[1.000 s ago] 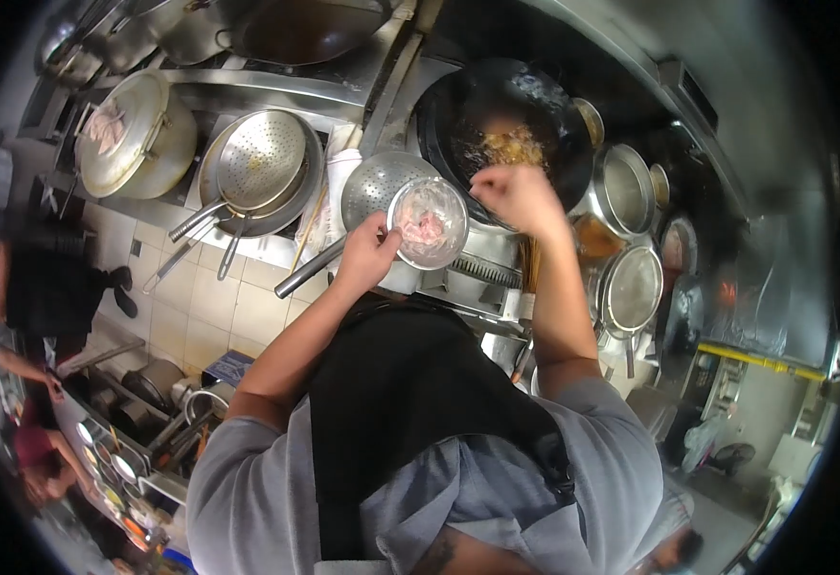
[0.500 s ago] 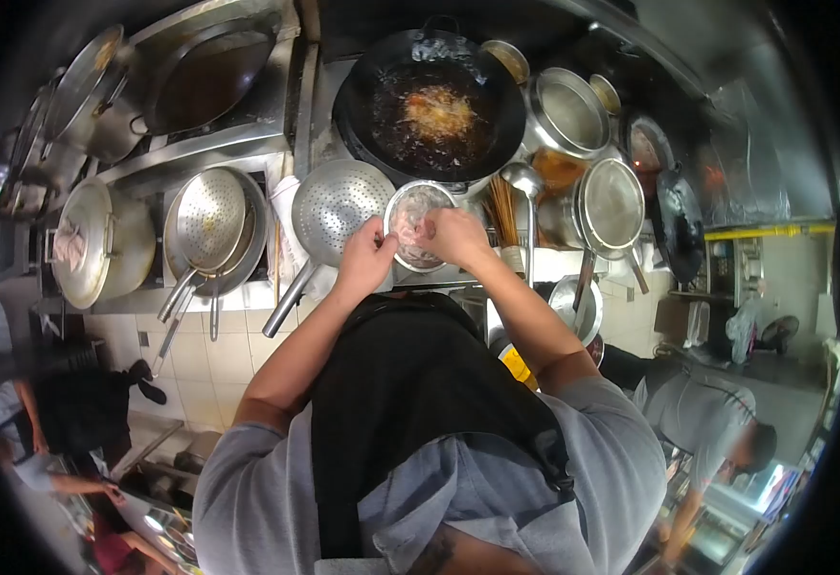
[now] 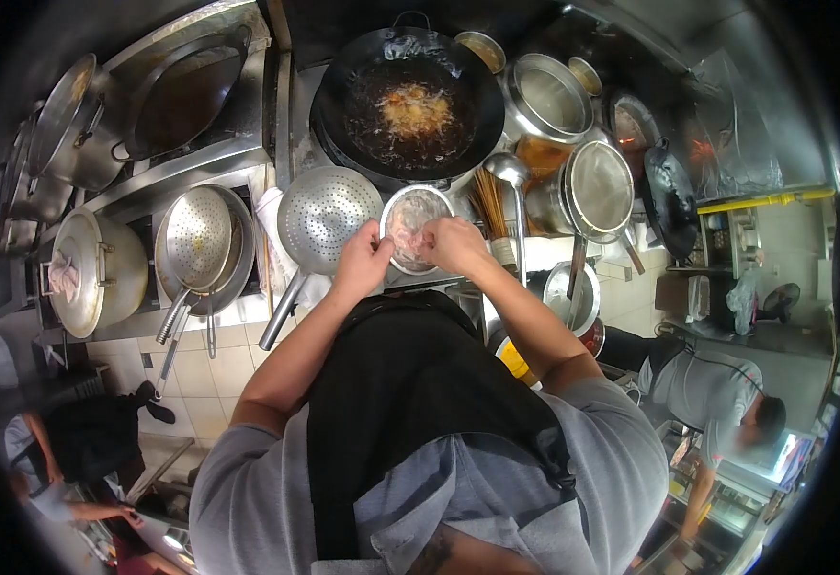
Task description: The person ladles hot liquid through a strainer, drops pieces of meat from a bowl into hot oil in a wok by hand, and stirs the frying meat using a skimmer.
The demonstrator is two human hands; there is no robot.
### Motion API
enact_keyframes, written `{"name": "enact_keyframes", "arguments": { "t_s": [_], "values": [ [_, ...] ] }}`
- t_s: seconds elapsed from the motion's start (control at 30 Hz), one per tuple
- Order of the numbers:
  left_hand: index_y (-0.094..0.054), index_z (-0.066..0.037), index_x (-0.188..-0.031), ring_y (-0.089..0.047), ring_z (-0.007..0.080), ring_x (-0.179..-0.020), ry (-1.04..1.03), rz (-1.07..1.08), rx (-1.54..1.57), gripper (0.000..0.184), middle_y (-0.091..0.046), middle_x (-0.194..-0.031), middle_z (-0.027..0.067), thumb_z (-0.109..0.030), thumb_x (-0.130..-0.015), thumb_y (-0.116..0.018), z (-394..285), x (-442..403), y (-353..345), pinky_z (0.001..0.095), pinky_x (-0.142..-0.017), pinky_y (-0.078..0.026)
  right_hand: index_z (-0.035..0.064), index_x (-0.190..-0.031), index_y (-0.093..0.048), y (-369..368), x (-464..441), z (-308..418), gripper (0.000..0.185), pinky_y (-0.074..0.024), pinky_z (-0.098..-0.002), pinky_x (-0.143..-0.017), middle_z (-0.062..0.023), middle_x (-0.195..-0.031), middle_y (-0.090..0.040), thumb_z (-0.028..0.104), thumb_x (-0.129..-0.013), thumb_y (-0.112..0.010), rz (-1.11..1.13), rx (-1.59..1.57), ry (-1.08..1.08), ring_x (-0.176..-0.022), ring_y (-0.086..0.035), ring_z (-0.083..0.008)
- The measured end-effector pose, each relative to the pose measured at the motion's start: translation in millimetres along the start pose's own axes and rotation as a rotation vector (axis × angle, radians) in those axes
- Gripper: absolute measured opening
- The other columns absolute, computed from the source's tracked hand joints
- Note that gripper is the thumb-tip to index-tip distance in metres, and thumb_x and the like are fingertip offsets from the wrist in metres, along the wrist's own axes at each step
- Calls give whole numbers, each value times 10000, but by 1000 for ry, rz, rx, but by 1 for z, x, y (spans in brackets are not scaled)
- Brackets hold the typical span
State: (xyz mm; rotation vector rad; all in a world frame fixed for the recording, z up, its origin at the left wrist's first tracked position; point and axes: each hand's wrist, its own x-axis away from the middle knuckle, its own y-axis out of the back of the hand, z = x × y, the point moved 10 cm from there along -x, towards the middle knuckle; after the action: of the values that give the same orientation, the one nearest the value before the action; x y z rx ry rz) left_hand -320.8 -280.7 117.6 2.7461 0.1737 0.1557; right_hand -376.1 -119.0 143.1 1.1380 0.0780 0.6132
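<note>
In the head view, a round metal bowl (image 3: 388,213) sits close in front of me, holding pale pink, coated pieces that look like raw meat (image 3: 405,230). My left hand (image 3: 363,259) is closed on the bowl's left rim, thumb and fingers pinched there. On the other side, my right hand (image 3: 455,247) reaches over the rim with its fingertips bent together among the meat pieces; the fingertips are partly hidden. Just beyond the bowl stands a large black wok (image 3: 334,125) of dark oil, where a golden clump of food (image 3: 415,111) bubbles.
A perforated strainer (image 3: 329,218) lies left of the bowl. To the right are a ladle (image 3: 507,169), a bamboo brush (image 3: 488,203) and a mesh strainer (image 3: 601,189). A lidded pot (image 3: 113,273) stands far left. Co-workers (image 3: 712,388) are behind on both sides.
The camera view has shifted slightly, so the cookware sits further left. My right hand has drawn a little toward the bowl's near right side. My left hand stays on the rim.
</note>
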Motion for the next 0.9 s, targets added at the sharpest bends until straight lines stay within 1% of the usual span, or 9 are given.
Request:
{"name": "enact_keyframes", "arguments": {
  "t_s": [0.1, 0.17, 0.23, 0.5, 0.53, 0.57, 0.63, 0.73, 0.9],
  "values": [
    [-486, -25, -804, -482, 214, -548, -17, -5, 13, 281, -493, -601, 114, -217, -911, -660, -5, -3, 3, 389, -553, -407, 57, -852, -706, 5, -3, 1, 213, -552, -477, -763, -182, -843, -723, 254, -781, -745, -29, -26, -26, -835, -699, -390],
    [-492, -6, -821, -608, 373, -634, 12, 32, -42, 267, -580, -666, 194, -208, -897, -647, -7, -5, 1, 466, -613, -469, 62, -863, -707, 8, -7, 4, 202, -552, -475, -760, -179, -846, -724, 246, -785, -738, -58, -15, -13, -834, -699, -388],
    [-493, -5, -822, -609, 373, -635, 21, 38, -38, 263, -578, -665, 196, -205, -895, -648, -10, -6, 2, 467, -615, -470, 68, -874, -708, 12, -11, 5, 191, -553, -474, -758, -177, -849, -724, 238, -789, -730, -90, -3, -3, -834, -700, -385],
    [-515, -1, -830, -620, 363, -639, -16, 21, -37, 237, -587, -674, 201, -192, -885, -645, -9, -11, 3, 463, -618, -474, 91, -818, -704, 0, -24, 5, 123, -549, -470, -762, -149, -833, -726, 204, -769, -706, 15, 27, 53, -852, -702, -365],
    [-517, 0, -833, -621, 362, -641, 26, 44, -42, 237, -591, -683, 202, -194, -884, -644, -8, -10, 2, 461, -618, -475, 91, -818, -704, -3, -24, 4, 123, -549, -470, -762, -149, -833, -726, 204, -769, -706, 16, 28, 55, -852, -702, -365],
    [-520, 2, -836, -623, 361, -643, 67, 68, -48, 237, -596, -692, 204, -196, -883, -642, -6, -10, 1, 459, -619, -476, 89, -810, -704, -8, -24, 2, 126, -549, -471, -760, -151, -822, -723, 208, -768, -707, 20, 36, 65, -846, -702, -366],
    [-519, 2, -838, -622, 361, -644, 44, 58, -44, 239, -596, -695, 205, -199, -883, -642, -3, -10, -1, 458, -618, -475, 87, -802, -704, -11, -24, 2, 130, -549, -471, -758, -154, -811, -721, 211, -766, -708, 24, 44, 75, -840, -702, -367],
    [-518, 1, -842, -621, 362, -644, 16, 42, -35, 239, -595, -698, 205, -201, -885, -639, -4, -9, -1, 457, -616, -474, 101, -855, -725, -14, -22, 3, 157, -556, -487, -810, -171, -872, -733, 245, -808, -685, 66, 60, 40, -892, -707, -374],
    [-514, 0, -842, -618, 366, -638, 20, 10, 10, 238, -588, -686, 204, -199, -892, -634, -3, -16, 2, 457, -611, -471, 64, -828, -725, 27, -11, 13, 152, -556, -482, -807, -213, -854, -721, 201, -763, -712, 25, -57, -28, -878, -704, -394]
  ]
}}
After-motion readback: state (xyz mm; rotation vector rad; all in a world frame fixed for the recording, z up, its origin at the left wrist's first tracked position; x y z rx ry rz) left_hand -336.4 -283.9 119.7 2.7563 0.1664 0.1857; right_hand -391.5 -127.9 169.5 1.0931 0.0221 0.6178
